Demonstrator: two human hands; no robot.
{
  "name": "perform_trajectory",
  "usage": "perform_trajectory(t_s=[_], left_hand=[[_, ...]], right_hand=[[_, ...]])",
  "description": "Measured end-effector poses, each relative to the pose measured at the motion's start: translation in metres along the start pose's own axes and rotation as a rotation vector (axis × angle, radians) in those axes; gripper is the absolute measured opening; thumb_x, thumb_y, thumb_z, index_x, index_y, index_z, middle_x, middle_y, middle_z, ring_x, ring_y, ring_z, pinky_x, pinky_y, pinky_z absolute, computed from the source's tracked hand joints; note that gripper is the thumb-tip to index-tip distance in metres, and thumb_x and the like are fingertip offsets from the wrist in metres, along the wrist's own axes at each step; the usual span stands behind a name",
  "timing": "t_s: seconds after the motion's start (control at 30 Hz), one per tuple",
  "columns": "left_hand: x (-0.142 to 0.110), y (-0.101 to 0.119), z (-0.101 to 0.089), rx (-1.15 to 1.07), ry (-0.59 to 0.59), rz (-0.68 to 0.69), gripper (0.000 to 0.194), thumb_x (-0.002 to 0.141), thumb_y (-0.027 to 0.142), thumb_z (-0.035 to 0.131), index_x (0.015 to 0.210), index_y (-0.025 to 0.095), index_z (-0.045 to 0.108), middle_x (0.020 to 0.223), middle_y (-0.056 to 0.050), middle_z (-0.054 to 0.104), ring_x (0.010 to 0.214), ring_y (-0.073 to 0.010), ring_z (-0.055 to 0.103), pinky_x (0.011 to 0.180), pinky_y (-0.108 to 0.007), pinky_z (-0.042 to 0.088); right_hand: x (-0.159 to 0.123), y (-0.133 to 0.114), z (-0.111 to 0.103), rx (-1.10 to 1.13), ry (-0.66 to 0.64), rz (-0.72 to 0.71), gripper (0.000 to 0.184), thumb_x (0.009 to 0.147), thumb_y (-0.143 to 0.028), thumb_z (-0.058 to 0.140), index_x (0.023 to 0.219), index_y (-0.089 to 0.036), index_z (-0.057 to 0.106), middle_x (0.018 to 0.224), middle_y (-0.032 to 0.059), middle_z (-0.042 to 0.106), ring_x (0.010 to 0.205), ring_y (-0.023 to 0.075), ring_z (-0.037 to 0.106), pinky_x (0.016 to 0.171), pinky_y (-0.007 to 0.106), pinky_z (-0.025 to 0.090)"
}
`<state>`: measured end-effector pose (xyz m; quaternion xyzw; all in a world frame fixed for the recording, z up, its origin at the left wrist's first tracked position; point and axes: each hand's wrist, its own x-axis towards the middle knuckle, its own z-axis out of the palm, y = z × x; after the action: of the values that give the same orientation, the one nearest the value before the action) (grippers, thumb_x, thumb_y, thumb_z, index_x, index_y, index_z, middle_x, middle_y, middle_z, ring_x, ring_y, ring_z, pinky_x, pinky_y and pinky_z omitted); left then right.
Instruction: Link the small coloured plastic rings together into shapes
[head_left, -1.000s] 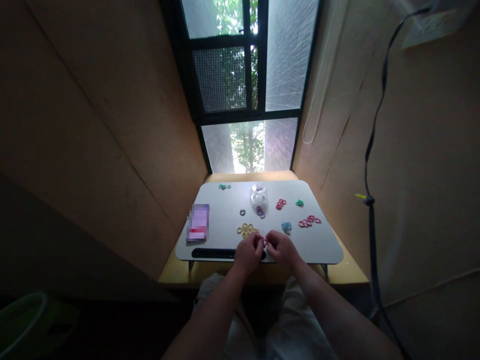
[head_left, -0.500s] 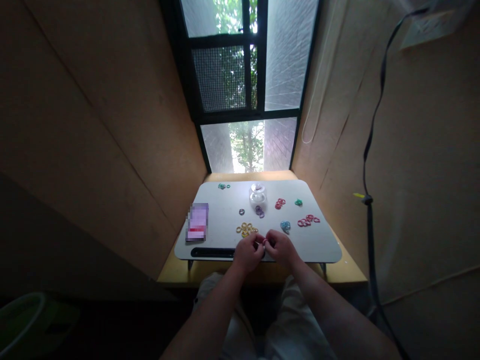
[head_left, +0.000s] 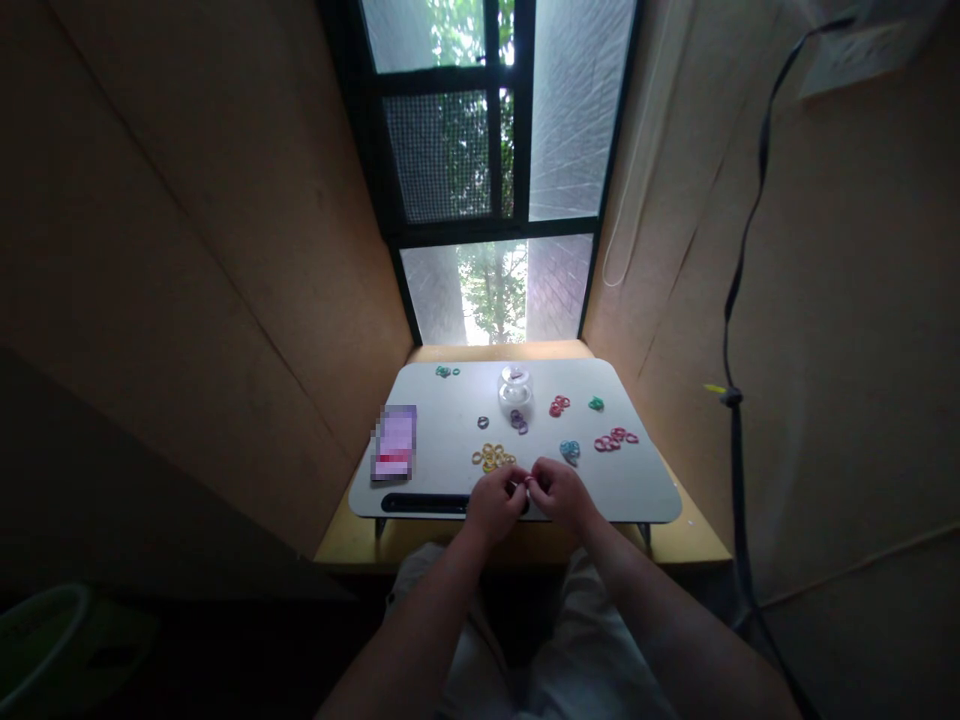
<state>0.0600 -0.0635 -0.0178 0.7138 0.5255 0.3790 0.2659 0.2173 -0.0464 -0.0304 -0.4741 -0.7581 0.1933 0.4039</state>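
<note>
Over the front edge of the white lap table [head_left: 442, 430], my left hand [head_left: 493, 503] and my right hand [head_left: 562, 493] meet fingertip to fingertip. Between them is a small pink band [head_left: 529, 480] like a hair tie, pinched by both; the fingers partly hide it. Just beyond my left hand lies a loose pile of yellow bands [head_left: 489, 464]. A cluster of blue bands [head_left: 570, 450] is beyond my right hand, with pinkish-red bands [head_left: 602, 444] farther right. Purple bands [head_left: 518, 424] and a dark grey band [head_left: 483, 423] lie farther back.
A clear jar [head_left: 515, 390] stands at the table's back middle. Red bands [head_left: 556, 409] and green bands [head_left: 596, 404] lie right of it; more green bands [head_left: 442, 372] are back left. A blurred-out phone-like rectangle [head_left: 395, 443] lies left, behind a black slot [head_left: 424, 503]. A black cord [head_left: 737, 470] hangs right.
Almost nothing differs. Both hands stay together at the front edge with the pink band between their fingertips, and the view has shifted very slightly.
</note>
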Motion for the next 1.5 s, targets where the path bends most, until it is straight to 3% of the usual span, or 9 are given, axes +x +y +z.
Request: perform_trajectory(t_s=[0.6,1.17,1.5], left_hand=[[0.0019,0.0008,0.0003,0.039,0.043,-0.071,0.013,0.083,0.026,0.053,0.084,0.02,0.064,0.074,0.0,0.065,0.068,-0.0132,0.058,0.064,-0.024,0.04],[-0.0005,0.0019,0.0003,0.03,0.044,-0.046,0.014,0.084,0.031,0.054,0.085,0.02,0.063,0.071,0.001,0.065,0.064,-0.0124,0.059,0.064,-0.024,0.041],[-0.0009,0.0018,-0.0009,0.046,0.021,-0.04,0.013,0.084,0.03,0.055,0.086,0.021,0.064,0.077,0.001,0.068,0.067,-0.0119,0.061,0.066,-0.023,0.043]], right_hand=[[0.0,0.0005,-0.003,0.02,-0.034,-0.027,0.005,0.072,-0.018,0.053,0.068,-0.02,0.052,0.06,-0.003,0.051,0.056,0.0113,0.046,0.055,0.022,0.036],[-0.0008,-0.0015,0.0002,-0.014,-0.002,0.007,0.017,0.079,-0.025,0.055,0.064,-0.02,0.05,0.059,-0.0026,0.052,0.054,0.0111,0.045,0.052,0.022,0.032],[0.0005,-0.0012,-0.0006,-0.027,-0.022,0.011,0.014,0.077,-0.021,0.053,0.064,-0.02,0.049,0.06,-0.0024,0.052,0.057,0.0117,0.046,0.055,0.023,0.032]])
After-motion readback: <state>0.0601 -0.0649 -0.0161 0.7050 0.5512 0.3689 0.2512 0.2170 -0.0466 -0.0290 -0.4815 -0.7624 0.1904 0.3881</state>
